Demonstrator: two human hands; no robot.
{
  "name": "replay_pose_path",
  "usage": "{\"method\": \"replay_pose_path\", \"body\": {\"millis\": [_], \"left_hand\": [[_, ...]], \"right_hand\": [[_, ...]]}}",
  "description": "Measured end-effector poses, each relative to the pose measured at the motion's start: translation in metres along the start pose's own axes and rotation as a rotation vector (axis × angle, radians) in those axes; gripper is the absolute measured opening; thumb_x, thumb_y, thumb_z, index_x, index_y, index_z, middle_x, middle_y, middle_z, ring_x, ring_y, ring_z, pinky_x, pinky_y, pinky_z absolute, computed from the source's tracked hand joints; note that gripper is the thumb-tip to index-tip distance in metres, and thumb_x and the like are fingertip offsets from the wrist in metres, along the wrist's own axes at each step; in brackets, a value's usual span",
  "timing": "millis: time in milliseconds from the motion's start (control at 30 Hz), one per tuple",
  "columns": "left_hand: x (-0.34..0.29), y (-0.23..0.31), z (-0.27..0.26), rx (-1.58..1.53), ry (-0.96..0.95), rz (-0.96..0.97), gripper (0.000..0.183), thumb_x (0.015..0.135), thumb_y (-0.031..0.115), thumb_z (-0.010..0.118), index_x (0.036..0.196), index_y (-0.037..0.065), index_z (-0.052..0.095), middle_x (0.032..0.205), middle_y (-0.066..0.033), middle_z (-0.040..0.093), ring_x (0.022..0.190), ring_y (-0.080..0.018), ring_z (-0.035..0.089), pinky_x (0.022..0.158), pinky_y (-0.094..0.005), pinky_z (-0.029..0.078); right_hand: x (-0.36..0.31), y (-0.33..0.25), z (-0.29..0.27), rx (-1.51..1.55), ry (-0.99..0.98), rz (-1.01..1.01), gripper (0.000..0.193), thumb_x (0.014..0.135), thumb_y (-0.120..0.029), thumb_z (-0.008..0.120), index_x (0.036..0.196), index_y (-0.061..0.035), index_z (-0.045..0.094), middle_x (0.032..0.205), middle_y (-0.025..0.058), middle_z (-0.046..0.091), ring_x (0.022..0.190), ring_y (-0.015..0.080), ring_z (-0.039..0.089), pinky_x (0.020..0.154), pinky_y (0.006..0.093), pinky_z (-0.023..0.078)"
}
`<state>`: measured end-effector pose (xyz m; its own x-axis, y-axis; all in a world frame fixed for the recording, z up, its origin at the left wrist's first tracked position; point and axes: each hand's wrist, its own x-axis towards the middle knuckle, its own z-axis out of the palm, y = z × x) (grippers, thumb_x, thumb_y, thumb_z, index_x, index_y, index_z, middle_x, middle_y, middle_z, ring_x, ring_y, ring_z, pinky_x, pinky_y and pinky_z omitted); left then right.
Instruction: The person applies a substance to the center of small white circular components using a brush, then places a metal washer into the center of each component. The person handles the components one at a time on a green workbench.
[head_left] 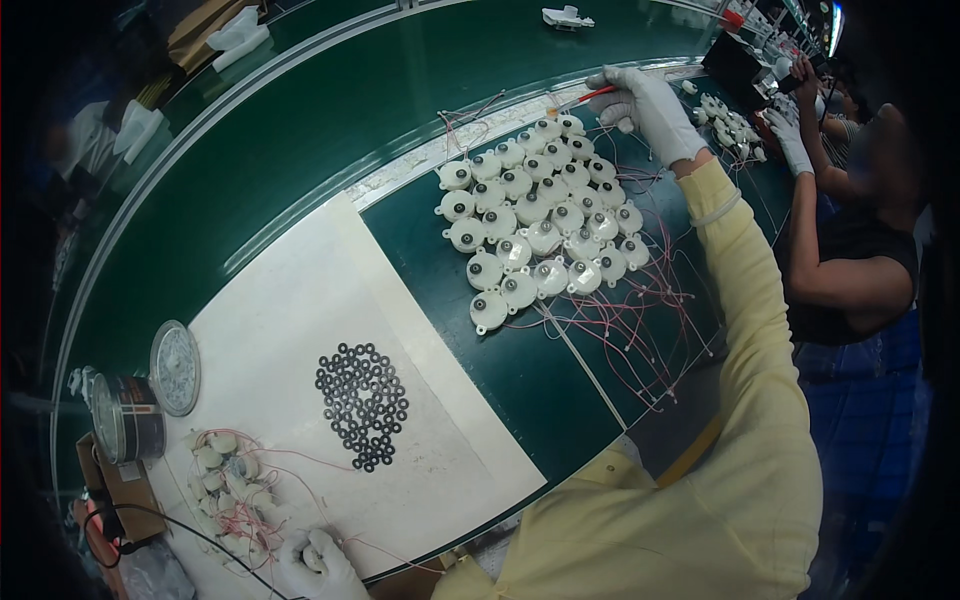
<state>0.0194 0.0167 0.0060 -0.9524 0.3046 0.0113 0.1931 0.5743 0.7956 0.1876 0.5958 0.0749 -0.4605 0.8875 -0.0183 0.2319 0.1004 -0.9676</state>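
Note:
My right hand (645,105), in a white glove, reaches out to the far side and is closed on a thin red-handled brush (585,99). The brush tip points left, over the far edge of a block of white round motors (532,208). These stand in close rows, each with a dark centre piece, and their pink and white wires (640,320) trail to the right. Down at the near left, my gloved left hand (318,568) is curled beside a loose heap of white motors (230,480) with wires. What its fingers hold is hard to make out.
Many small black rings (362,405) lie on a white sheet (270,300). A clear tub (128,418), a round lid (176,368) and a cardboard box (120,490) stand at left. Behind runs a green belt (400,120). A co-worker (850,240) sits at right near more white parts (728,125).

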Motion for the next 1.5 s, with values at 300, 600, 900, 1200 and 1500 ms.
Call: {"method": "replay_pose_path", "body": {"millis": [300,600,900,1200,1500], "left_hand": [[-0.001,0.002,0.002,0.089,0.051,0.041,0.030,0.092,0.008,0.071,0.113,-0.008,0.056,0.101,-0.0151,0.061,0.087,-0.0195,0.061,0.073,-0.0284,0.055],[0.000,-0.004,0.002,0.012,0.044,0.046,0.030,0.092,0.008,0.071,0.114,-0.008,0.056,0.102,-0.0154,0.061,0.089,-0.0201,0.061,0.074,-0.0289,0.055],[0.001,-0.003,0.000,0.064,0.008,0.043,0.028,0.093,0.007,0.069,0.114,-0.007,0.056,0.096,-0.0132,0.062,0.084,-0.0178,0.060,0.072,-0.0271,0.054],[-0.001,0.004,0.003,0.074,0.058,0.077,0.026,0.094,0.010,0.069,0.110,-0.007,0.058,0.093,-0.0138,0.063,0.080,-0.0180,0.060,0.070,-0.0279,0.054],[0.000,0.006,0.002,0.143,0.040,0.058,0.029,0.095,0.014,0.069,0.111,-0.007,0.059,0.091,-0.0140,0.065,0.080,-0.0186,0.061,0.070,-0.0284,0.054]], "right_hand": [[0.009,0.011,0.007,0.003,-0.050,0.058,0.038,0.101,-0.033,0.049,0.112,0.0001,0.065,0.089,0.0121,0.070,0.061,0.0100,0.064,0.044,0.0182,0.044],[0.013,0.022,-0.001,0.046,-0.066,0.078,0.038,0.100,-0.033,0.048,0.114,0.0006,0.062,0.091,0.0141,0.069,0.060,0.0117,0.063,0.043,0.0196,0.043],[0.002,0.017,-0.007,0.048,-0.006,0.054,0.037,0.101,-0.031,0.048,0.113,-0.0004,0.065,0.088,0.0117,0.069,0.062,0.0097,0.063,0.047,0.0184,0.043],[-0.006,0.021,-0.030,0.069,0.017,-0.009,0.039,0.100,-0.035,0.052,0.113,-0.0017,0.068,0.091,0.0107,0.072,0.065,0.0096,0.065,0.049,0.0187,0.044],[-0.021,0.019,-0.027,-0.097,0.014,-0.218,0.032,0.098,-0.025,0.055,0.116,-0.0019,0.069,0.099,0.0087,0.073,0.073,0.0084,0.067,0.060,0.0193,0.046]]}}
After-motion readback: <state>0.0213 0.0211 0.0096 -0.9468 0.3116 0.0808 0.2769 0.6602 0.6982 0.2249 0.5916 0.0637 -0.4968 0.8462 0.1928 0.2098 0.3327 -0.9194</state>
